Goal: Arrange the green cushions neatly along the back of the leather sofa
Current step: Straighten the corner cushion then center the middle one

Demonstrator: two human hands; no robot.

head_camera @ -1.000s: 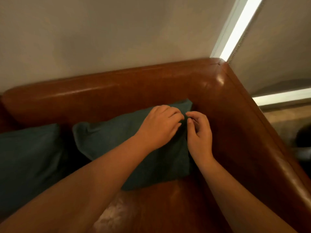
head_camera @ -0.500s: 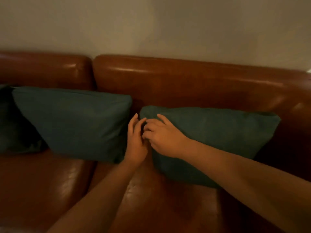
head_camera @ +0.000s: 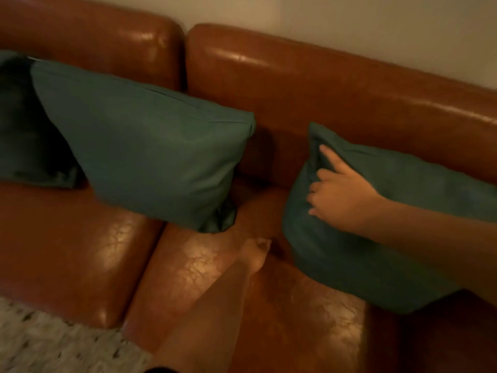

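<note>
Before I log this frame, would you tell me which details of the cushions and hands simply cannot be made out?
Head view, the only one:
- Left hand: motion-blurred, so its finger pose is unreadable.
- Right cushion: its far end is hidden by the forearm and cut off by the right frame edge.
- Dark cushion: cropped by the left edge, partly covered by the middle cushion.
- Right hand: fingertips buried in cushion fabric.

Brown leather sofa (head_camera: 295, 98), three green cushions (head_camera: 150, 146) propped along its back, speckled rug (head_camera: 53, 345) below
</note>
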